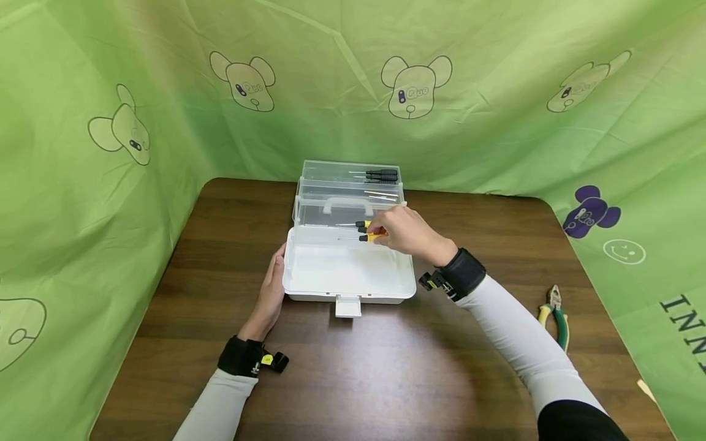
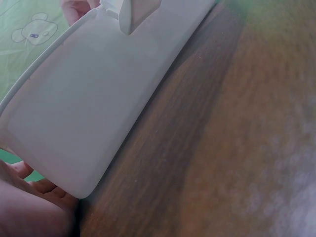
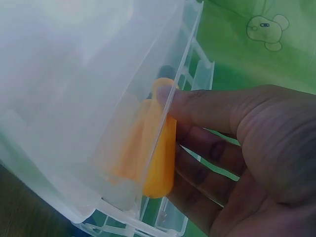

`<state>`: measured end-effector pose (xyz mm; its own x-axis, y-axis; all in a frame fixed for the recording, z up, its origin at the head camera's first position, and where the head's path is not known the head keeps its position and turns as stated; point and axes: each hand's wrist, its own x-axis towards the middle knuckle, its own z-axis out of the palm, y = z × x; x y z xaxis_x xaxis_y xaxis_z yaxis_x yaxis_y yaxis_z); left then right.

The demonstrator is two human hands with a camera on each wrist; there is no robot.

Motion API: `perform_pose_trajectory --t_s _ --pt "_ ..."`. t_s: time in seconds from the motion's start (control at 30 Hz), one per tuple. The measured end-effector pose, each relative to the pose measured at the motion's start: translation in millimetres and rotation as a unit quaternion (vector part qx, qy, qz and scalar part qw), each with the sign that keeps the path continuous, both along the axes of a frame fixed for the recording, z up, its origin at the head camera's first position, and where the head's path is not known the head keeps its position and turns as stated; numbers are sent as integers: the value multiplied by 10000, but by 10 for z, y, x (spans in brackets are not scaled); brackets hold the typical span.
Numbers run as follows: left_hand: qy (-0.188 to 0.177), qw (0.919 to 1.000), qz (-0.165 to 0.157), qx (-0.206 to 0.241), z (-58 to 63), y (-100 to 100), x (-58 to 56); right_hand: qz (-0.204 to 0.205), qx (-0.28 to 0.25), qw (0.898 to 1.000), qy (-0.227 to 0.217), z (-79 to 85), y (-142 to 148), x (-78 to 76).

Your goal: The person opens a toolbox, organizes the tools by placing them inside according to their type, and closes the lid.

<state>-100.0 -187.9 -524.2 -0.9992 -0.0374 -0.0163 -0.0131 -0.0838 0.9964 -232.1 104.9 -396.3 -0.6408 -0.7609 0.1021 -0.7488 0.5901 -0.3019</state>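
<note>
A white toolbox (image 1: 347, 269) stands opened on the table, its clear tiered trays (image 1: 314, 211) raised at the back. My right hand (image 1: 405, 229) pinches screwdrivers with yellow-and-black handles (image 1: 372, 237) above the rear of the box; their thin shafts point left. In the right wrist view, my thumb and fingers hold the yellow handles (image 3: 162, 168), partly seen through a clear tray wall. How many are in the grip is partly hidden. My left hand (image 1: 270, 294) rests along the box's left side, and in the left wrist view its fingers (image 2: 47, 190) touch the box corner.
Black-handled screwdrivers (image 1: 383, 176) lie in the top tray, with thin metal rods (image 1: 382, 196) in the tier below. Pliers (image 1: 556, 318) with green and yellow handles lie at the table's right. A green printed cloth (image 1: 331, 92) hangs around the table.
</note>
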Motion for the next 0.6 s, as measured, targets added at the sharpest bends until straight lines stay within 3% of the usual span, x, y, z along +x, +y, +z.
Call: perform_pose_trajectory --t_s 0.27,0.6 --pt "59 10000 4 11 -17 3 -4 -185 173 9996 135 -31 18 -4" --pt "70 10000 -2 -33 -7 5 -10 -526 -45 9982 270 77 133 102"
